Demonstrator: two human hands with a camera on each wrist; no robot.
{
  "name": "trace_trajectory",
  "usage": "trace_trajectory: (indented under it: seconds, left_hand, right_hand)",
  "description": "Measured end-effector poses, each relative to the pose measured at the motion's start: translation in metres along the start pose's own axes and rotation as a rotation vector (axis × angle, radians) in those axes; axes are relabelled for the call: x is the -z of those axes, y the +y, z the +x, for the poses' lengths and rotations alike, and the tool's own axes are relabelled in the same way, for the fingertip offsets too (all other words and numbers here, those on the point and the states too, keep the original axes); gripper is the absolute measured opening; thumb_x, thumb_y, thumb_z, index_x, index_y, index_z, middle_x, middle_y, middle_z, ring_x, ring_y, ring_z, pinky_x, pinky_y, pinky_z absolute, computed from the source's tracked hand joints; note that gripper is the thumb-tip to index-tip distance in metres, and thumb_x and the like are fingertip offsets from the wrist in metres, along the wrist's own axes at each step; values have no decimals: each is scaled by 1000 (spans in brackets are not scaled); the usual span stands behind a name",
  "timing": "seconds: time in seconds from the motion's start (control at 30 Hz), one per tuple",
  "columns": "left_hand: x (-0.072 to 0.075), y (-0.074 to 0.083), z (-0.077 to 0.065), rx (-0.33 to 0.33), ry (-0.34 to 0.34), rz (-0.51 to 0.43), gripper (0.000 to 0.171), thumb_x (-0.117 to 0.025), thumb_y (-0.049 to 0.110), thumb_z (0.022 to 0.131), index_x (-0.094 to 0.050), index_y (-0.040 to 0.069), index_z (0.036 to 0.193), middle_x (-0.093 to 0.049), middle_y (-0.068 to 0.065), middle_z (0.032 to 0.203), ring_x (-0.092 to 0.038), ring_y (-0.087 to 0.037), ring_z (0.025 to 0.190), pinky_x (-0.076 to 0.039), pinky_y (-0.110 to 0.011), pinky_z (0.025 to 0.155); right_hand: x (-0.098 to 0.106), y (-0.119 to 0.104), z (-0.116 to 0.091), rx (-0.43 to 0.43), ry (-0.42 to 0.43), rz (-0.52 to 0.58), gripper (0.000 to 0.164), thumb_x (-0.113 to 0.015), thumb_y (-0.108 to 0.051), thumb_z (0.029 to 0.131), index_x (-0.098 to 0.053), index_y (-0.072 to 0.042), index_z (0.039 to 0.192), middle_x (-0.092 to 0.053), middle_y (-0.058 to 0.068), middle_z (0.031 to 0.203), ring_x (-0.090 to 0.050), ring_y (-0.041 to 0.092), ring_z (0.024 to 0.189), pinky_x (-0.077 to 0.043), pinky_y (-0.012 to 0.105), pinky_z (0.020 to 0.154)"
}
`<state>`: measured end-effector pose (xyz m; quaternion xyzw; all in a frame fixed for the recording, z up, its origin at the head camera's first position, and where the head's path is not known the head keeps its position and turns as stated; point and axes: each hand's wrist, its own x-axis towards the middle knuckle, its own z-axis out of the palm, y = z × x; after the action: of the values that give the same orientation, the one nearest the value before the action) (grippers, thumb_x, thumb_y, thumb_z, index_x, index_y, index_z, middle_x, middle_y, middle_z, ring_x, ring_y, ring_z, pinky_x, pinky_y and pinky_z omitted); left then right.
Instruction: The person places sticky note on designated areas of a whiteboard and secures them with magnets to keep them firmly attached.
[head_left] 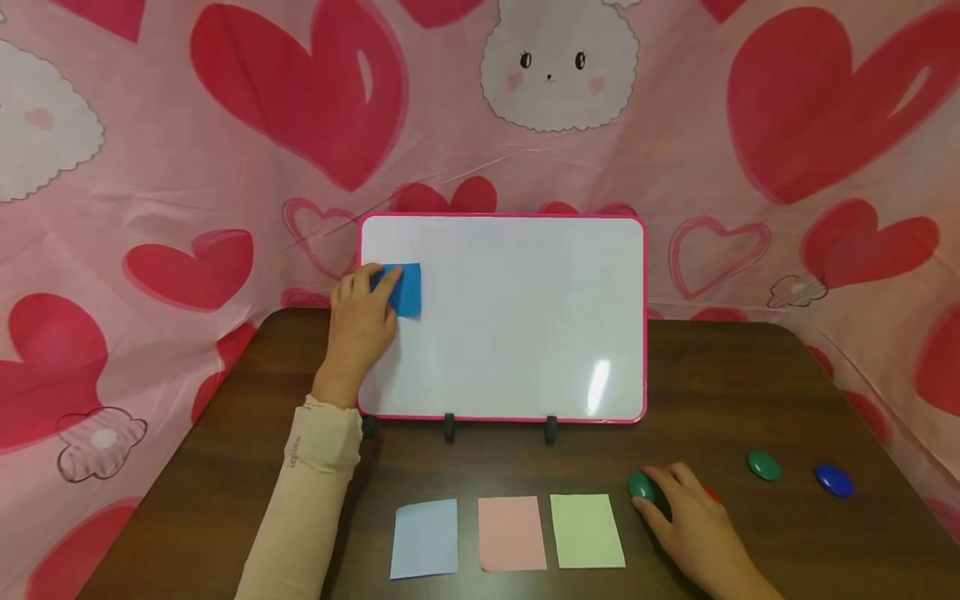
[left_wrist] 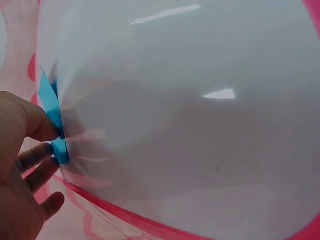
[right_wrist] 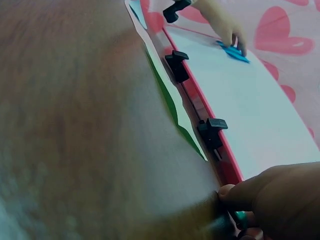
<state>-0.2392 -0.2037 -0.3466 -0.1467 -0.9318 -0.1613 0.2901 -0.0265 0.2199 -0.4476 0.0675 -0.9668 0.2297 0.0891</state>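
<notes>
At the upper left of the whiteboard, my left hand pinches a blue sticky note between thumb and fingers. The note stands right at the board's surface, its left part covered by the fingers in the head view. In the left wrist view the note shows edge-on beside the thumb. My right hand is low on the right, at the tabletop, with thumb and fingers round a green round magnet. A sliver of something red shows beyond that hand, mostly hidden.
A light blue sheet, a pink sheet and a light green sheet lie in a row on the brown table. Another green magnet and a blue magnet lie at right. Black clips support the board's lower edge.
</notes>
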Motion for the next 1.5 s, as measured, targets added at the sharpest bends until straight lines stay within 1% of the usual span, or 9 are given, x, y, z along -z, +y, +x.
trace_trajectory:
  seconds: [0.2, 0.37, 0.53, 0.63, 0.77, 1.0, 1.1, 1.27, 1.5]
  left_hand:
    - [4, -6, -4, -4, 7, -2, 50, -64, 5, 93, -57, 9, 143, -45, -22, 143, -39, -44, 131, -27, -61, 108]
    - [3, -12, -5, -16, 9, -42, 49, -63, 7, 93, -59, 9, 142, -45, -19, 144, -35, -41, 134, -21, -61, 111]
    - [0, -15, -5, -48, 32, -76, 47, -63, 6, 92, -61, 6, 139, -46, -18, 143, -34, -41, 136, -20, -62, 112]
    - [-2, -15, -3, -85, 52, -81, 44, -63, 3, 92, -62, 1, 136, -48, -21, 141, -37, -41, 135, -22, -60, 113]
    - [-4, -14, -1, -122, 45, -71, 44, -63, 1, 93, -60, -2, 137, -48, -22, 141, -40, -40, 133, -25, -56, 114]
    - [-2, -12, -4, -94, 3, -45, 47, -66, 8, 94, -59, 3, 140, -47, -19, 145, -40, -40, 134, -25, -59, 113]
    - [-4, -10, -5, -84, 7, -45, 47, -66, 11, 95, -59, 3, 140, -47, -19, 144, -40, -39, 133, -28, -58, 112]
    - [-8, -2, -3, -74, 22, -49, 45, -66, 10, 95, -59, -2, 138, -47, -22, 143, -42, -39, 133, -37, -56, 107]
    - [-9, 1, -4, -44, 15, -50, 45, -65, 7, 95, -57, -5, 138, -46, -23, 143, -41, -39, 135, -36, -53, 110]
  right_hand:
    - [0, -4, 2, -8, -33, -8, 43, -79, -20, 88, -67, 3, 122, -56, 5, 105, -62, 20, 84, -56, 48, 73]
    - [3, -6, 3, -40, -68, -3, 45, -78, -22, 89, -66, 4, 124, -57, 6, 106, -59, 18, 83, -55, 44, 73]
    - [8, -13, 5, -31, -37, 11, 44, -77, -29, 91, -68, -1, 124, -58, 1, 107, -55, 15, 84, -51, 42, 72]
    - [9, -22, 10, 28, 28, 26, 41, -79, -29, 89, -70, -6, 122, -57, -6, 104, -53, 9, 83, -51, 35, 70]
    - [10, -40, 20, 140, 100, 68, 39, -84, -21, 84, -71, -7, 119, -54, -10, 100, -45, 3, 71, -44, 23, 58]
    - [12, -78, 52, 355, 163, 141, 40, -88, -11, 77, -71, -7, 113, -55, -9, 99, -45, 1, 70, -43, 18, 55]
    - [11, -91, 70, 431, 198, 192, 40, -89, -8, 75, -72, -7, 111, -57, -8, 97, -46, 1, 68, -41, 15, 56]
    - [9, -114, 94, 467, 212, 265, 39, -88, -7, 76, -71, -7, 111, -58, -8, 97, -45, 0, 60, -39, 13, 53]
    - [4, -146, 114, 491, 171, 283, 38, -88, -13, 78, -70, -5, 111, -57, -6, 96, -44, 2, 58, -41, 21, 50]
